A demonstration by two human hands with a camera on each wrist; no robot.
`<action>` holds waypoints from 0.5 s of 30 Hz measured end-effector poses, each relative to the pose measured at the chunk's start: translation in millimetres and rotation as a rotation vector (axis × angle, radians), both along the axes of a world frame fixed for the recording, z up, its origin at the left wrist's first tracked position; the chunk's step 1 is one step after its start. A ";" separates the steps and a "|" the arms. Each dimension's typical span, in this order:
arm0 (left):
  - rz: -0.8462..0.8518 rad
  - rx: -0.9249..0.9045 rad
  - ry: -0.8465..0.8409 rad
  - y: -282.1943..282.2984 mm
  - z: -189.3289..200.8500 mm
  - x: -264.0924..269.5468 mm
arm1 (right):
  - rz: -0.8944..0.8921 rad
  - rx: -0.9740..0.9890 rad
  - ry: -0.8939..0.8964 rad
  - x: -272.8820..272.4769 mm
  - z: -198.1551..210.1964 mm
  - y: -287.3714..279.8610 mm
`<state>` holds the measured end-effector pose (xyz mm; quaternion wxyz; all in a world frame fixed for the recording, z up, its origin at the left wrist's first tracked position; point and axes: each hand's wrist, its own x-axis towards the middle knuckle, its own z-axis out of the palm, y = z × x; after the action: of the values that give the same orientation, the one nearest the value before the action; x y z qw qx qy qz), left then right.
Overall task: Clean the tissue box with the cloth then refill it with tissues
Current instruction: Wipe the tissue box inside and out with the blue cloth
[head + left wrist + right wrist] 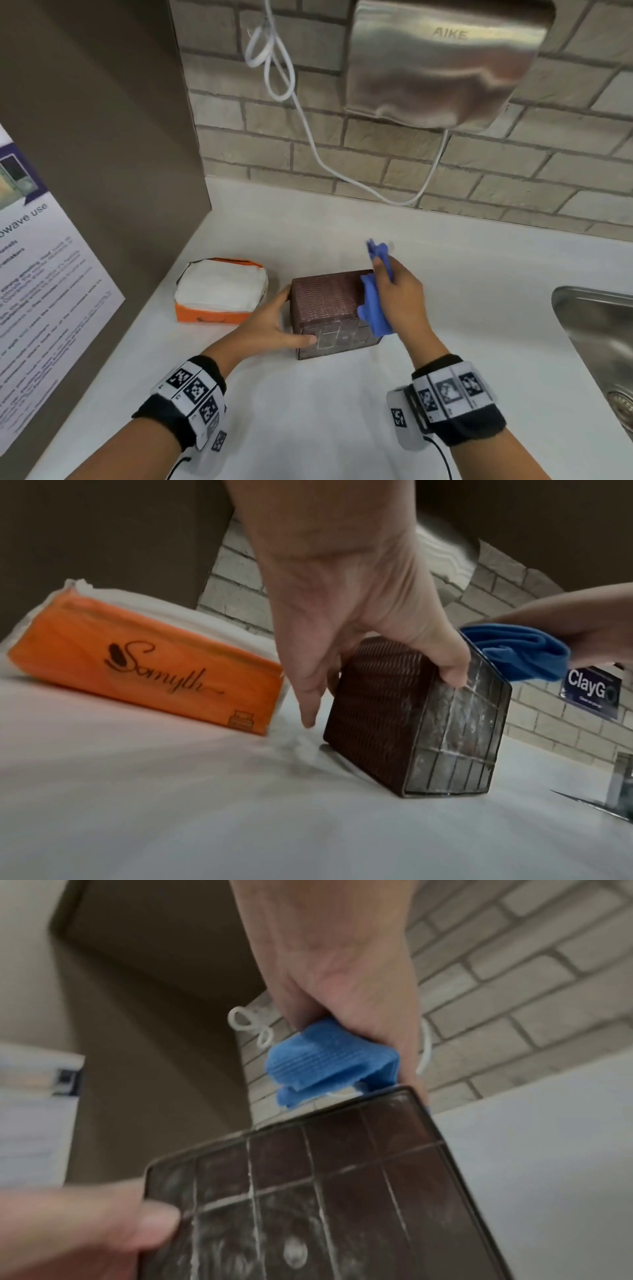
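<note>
Brown woven tissue box [329, 301] stands on its side on the white counter [308, 428], long axis running left to right. Left hand [270, 325] grips its left end, thumb on the near gridded face. Right hand [399, 294] clutches a bunched blue cloth [371, 308] against the box's right end, directly under that hand.
</note>
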<state>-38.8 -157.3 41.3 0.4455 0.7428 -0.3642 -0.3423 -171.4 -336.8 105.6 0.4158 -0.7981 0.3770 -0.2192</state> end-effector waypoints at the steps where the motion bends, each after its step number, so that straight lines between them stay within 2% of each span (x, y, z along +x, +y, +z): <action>1: 0.019 -0.001 -0.027 -0.3 -1.1 -0.7 | 0.060 -0.113 0.031 7.5 -5.6 5.6; 4: 0.047 -0.038 -0.009 -2.6 -8.6 -3.0 | 0.172 -0.487 0.385 32.3 -24.0 29.1; 5: 0.053 -0.048 0.002 -2.9 -10.8 -3.7 | 0.192 -0.551 0.462 40.7 -25.1 42.7; 7: 0.090 -0.034 -0.047 -4.7 -11.0 -4.9 | 0.303 -0.602 0.475 54.8 -27.8 74.4; 10: 0.190 -0.012 -0.094 -2.0 -15.1 -0.2 | 0.479 -0.629 0.342 62.1 -32.4 104.0; 12: 0.171 -0.009 -0.112 -2.6 -16.1 4.6 | 0.505 -0.645 0.340 54.5 -28.9 85.8; 15: 0.094 -0.062 0.000 -2.0 -14.7 8.0 | 0.454 -0.658 0.514 34.6 -23.4 33.8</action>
<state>-30.8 -159.3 26.6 0.4839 0.7448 -0.3393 -0.3096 -136.8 -303.0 82.2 0.0713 -0.9780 0.1943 -0.0259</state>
